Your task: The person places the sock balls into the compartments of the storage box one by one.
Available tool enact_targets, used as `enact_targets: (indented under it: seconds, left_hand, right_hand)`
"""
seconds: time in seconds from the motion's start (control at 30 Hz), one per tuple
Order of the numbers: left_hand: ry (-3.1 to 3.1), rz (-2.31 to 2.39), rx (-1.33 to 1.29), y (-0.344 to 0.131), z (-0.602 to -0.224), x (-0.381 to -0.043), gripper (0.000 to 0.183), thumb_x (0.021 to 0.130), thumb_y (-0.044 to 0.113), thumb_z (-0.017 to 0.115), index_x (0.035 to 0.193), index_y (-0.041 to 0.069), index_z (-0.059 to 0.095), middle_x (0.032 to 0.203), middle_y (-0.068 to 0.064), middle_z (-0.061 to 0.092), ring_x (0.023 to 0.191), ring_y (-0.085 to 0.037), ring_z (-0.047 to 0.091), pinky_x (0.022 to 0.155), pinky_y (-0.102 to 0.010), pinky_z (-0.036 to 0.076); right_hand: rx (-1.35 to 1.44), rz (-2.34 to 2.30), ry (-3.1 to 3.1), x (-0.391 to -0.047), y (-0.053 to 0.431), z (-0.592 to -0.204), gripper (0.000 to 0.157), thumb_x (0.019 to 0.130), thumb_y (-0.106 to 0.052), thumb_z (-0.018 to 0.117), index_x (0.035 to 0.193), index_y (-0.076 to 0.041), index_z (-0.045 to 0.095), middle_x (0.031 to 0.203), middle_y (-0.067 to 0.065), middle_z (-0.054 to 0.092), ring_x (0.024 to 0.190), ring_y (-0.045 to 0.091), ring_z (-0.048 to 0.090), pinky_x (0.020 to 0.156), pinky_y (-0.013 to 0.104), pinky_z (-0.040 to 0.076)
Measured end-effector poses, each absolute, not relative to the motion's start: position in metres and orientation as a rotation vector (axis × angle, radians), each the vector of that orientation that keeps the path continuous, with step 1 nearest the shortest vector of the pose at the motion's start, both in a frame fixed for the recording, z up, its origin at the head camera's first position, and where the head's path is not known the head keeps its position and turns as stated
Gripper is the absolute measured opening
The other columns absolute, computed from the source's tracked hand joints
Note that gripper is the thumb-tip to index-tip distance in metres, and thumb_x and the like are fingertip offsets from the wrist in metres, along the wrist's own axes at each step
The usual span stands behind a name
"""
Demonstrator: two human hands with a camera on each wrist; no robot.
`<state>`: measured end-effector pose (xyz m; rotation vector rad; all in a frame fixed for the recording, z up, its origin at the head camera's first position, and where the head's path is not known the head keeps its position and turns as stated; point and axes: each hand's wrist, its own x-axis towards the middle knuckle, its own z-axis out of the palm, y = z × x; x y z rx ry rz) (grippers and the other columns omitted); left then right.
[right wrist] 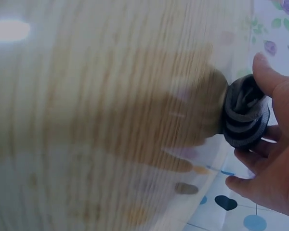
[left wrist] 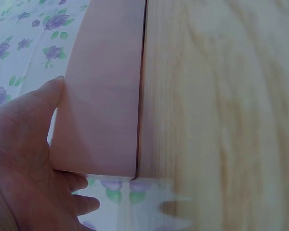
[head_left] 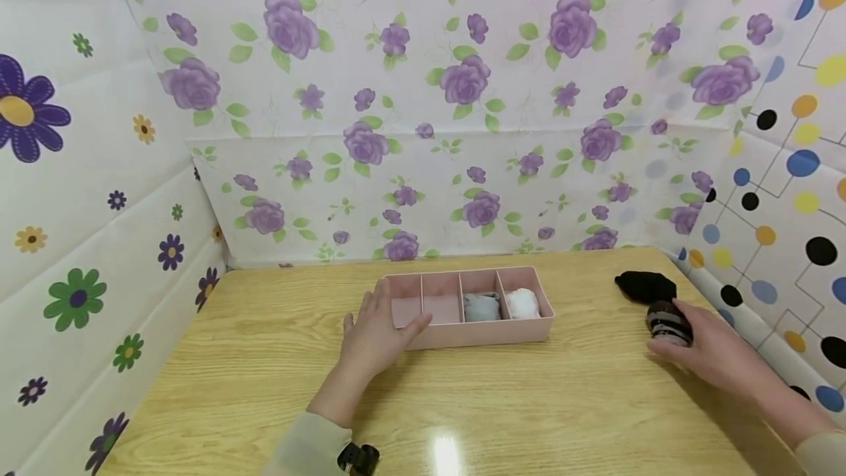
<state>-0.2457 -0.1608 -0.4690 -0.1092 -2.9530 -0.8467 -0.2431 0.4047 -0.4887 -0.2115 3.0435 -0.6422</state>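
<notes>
A pink divided box [head_left: 476, 334] stands on the table, its compartments in a row. A grey rolled bundle [head_left: 482, 307] sits in the third compartment from the left, and a white rolled bundle [head_left: 523, 304] fills part of the rightmost one. My left hand [head_left: 375, 333] rests at the box's left end, fingers spread, thumb by the front rim. At the right side, my right hand [head_left: 717, 351] holds a rolled striped sock [head_left: 669, 323] between thumb and fingers. The roll's dark and grey bands show in the right wrist view, where the sock [right wrist: 245, 113] is at the tabletop.
Just behind the striped sock lies a black rolled sock-like bundle [head_left: 646, 286]. The wooden table [head_left: 529, 402] is bounded by a purple-flowered cloth [head_left: 423, 131] at the back and patterned cloths at both sides.
</notes>
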Motion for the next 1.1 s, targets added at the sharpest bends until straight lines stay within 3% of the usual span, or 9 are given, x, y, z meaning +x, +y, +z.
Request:
enact_targets:
  seconds: [0.43, 0.8, 0.87, 0.93, 1.03, 1.1]
  left_hand:
    - [-2.957, -0.853, -0.1, -0.16, -0.472, -0.246, 0.118, 0.1, 0.081, 0.059, 0.177, 0.004, 0.013, 0.182, -0.017, 0.018, 0.167, -0.044, 0.017, 0.125, -0.08, 0.01]
    - [-2.956, -0.844, -0.108, -0.162, -0.471, -0.246, 0.12, 0.099, 0.084, 0.056, 0.178, 0.006, 0.011, 0.183, -0.016, 0.017, 0.168, -0.043, 0.016, 0.125, -0.08, 0.01]
    - [-2.959, -0.845, -0.105, -0.162, -0.472, -0.246, 0.121, 0.098, 0.085, 0.056, 0.178, 0.006, 0.01, 0.183, -0.016, 0.016, 0.168, -0.043, 0.016, 0.125, -0.081, 0.009]
    - [-2.958, -0.846, -0.102, -0.163, -0.472, -0.246, 0.121, 0.098, 0.085, 0.056, 0.178, 0.006, 0.01, 0.183, -0.017, 0.017, 0.168, -0.043, 0.016, 0.125, -0.081, 0.009]
    - [-2.956, -0.851, -0.105, -0.162, -0.471, -0.246, 0.121, 0.098, 0.084, 0.057, 0.178, 0.006, 0.01, 0.183, -0.017, 0.017, 0.167, -0.044, 0.016, 0.125, -0.081, 0.009]
    - [-2.956, -0.852, -0.104, -0.161, -0.472, -0.246, 0.12, 0.099, 0.083, 0.058, 0.178, 0.005, 0.01, 0.183, -0.018, 0.017, 0.167, -0.044, 0.016, 0.125, -0.081, 0.009]
  right_hand:
    - [-0.206, -0.556, 3.116, -0.242, 0.4, -0.483, 0.11, 0.099, -0.059, 0.079, 0.154, 0.026, 0.037, 0.144, 0.055, 0.045, 0.128, 0.071, 0.049, 0.096, 0.078, 0.047]
    - [-0.235, -0.59, 3.13, -0.235, 0.385, -0.474, 0.108, 0.098, -0.064, 0.079, 0.156, 0.02, 0.044, 0.146, 0.048, 0.053, 0.126, 0.065, 0.057, 0.093, 0.073, 0.052]
    - [-0.244, -0.602, 3.136, -0.233, 0.378, -0.469, 0.107, 0.098, -0.063, 0.079, 0.157, 0.019, 0.043, 0.144, 0.046, 0.056, 0.116, 0.058, 0.066, 0.09, 0.07, 0.054]
    - [-0.245, -0.621, 3.135, -0.233, 0.37, -0.463, 0.105, 0.099, -0.062, 0.078, 0.16, 0.016, 0.042, 0.135, 0.043, 0.063, 0.092, 0.046, 0.072, 0.083, 0.061, 0.057]
    - [-0.27, -0.649, 3.154, -0.231, 0.358, -0.454, 0.101, 0.1, -0.059, 0.078, 0.161, 0.013, 0.043, 0.134, 0.04, 0.065, 0.082, 0.034, 0.071, 0.075, 0.052, 0.056]
    - [-0.302, -0.665, 3.178, -0.231, 0.35, -0.449, 0.098, 0.1, -0.058, 0.079, 0.161, 0.011, 0.046, 0.134, 0.039, 0.066, 0.082, 0.035, 0.071, 0.072, 0.048, 0.053]
